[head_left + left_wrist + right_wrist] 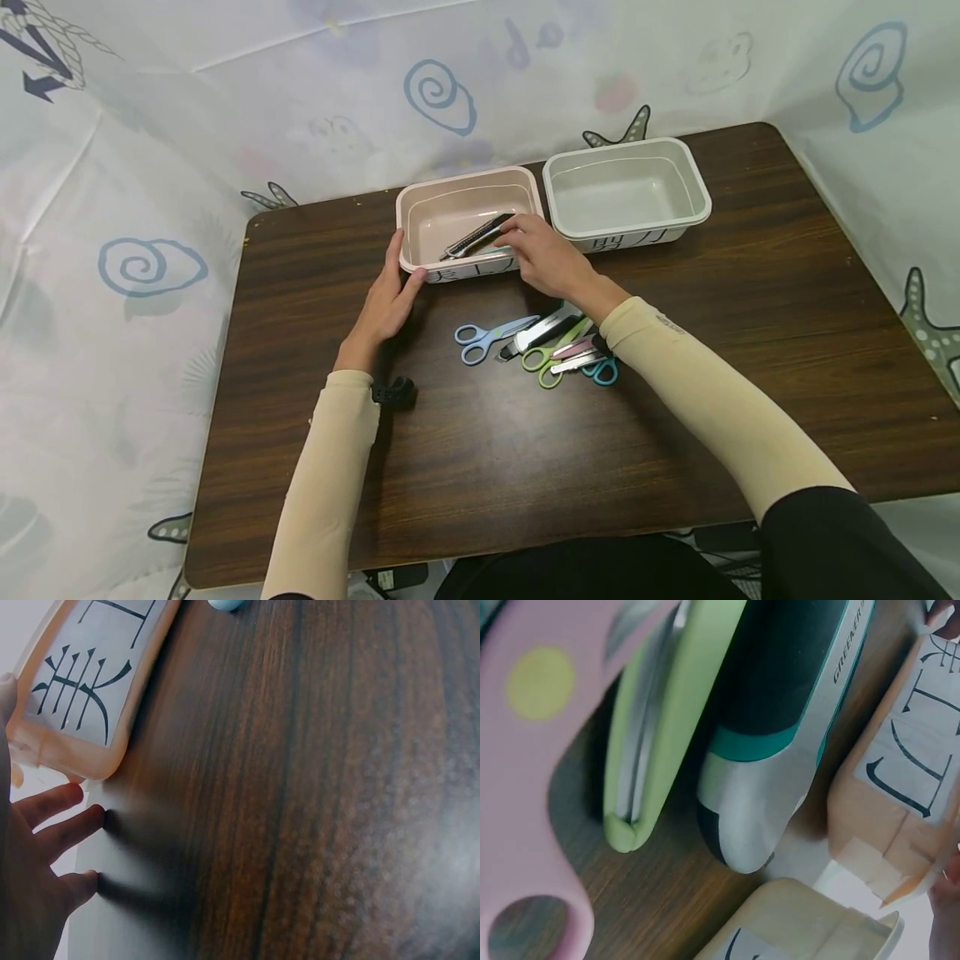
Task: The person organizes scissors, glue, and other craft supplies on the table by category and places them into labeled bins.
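Note:
My left hand (382, 308) rests at the near left corner of the pink bin (468, 182). Its thumb lies against the front wall and a finger against the left side; other fingers (67, 832) spread apart in the left wrist view. Reaching over the bin's right part, my right hand (551, 258) pinches the end of a black and silver utility knife (476, 237), which slants down inside the bin. Something teal shows under the fingertips, too small to identify. Only a bit of the right hand appears in the right wrist view, at the right edge.
A grey bin (628, 232) stands right of the pink one. Nearer lies a pile: blue scissors (480, 337), a grey-white utility knife (543, 329), green scissors (551, 361), teal scissors (604, 372) and a pink-handled item (572, 348). A patterned curtain rises behind the table.

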Motion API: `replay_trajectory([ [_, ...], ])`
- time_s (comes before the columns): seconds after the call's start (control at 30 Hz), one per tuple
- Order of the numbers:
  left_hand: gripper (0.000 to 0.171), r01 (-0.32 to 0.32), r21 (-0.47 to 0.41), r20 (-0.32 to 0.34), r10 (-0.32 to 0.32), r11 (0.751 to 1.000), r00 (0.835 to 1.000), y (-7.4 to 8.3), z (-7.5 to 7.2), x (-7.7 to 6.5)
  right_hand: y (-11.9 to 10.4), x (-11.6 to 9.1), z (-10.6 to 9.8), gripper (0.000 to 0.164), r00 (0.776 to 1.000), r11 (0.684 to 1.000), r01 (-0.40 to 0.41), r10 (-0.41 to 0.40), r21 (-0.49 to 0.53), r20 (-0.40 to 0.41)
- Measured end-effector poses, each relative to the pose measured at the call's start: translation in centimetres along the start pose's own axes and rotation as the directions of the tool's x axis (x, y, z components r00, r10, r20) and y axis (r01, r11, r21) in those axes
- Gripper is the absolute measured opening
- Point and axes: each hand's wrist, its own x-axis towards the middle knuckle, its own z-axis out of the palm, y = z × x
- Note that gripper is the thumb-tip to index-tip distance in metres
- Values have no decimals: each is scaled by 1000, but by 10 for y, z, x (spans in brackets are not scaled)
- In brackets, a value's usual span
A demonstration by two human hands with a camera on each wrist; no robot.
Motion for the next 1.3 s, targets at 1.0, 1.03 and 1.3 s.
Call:
replay_trajectory([
  [1.0, 74, 9, -8, 6, -9, 1000, 1000, 0, 1, 1, 1, -128, -36, 31, 979, 999, 36, -28, -34, 201],
  [1.03, 74, 8, -9, 7, -8, 1000, 1000, 0, 1, 1, 2, -133, -34, 31, 979, 999, 38, -31, -32, 203],
  [1.3, 75, 6, -11, 5, -6, 1000, 1000, -2, 2, 1, 5, -161, -23, 36, 988, 997, 26, -15, -69, 152],
])
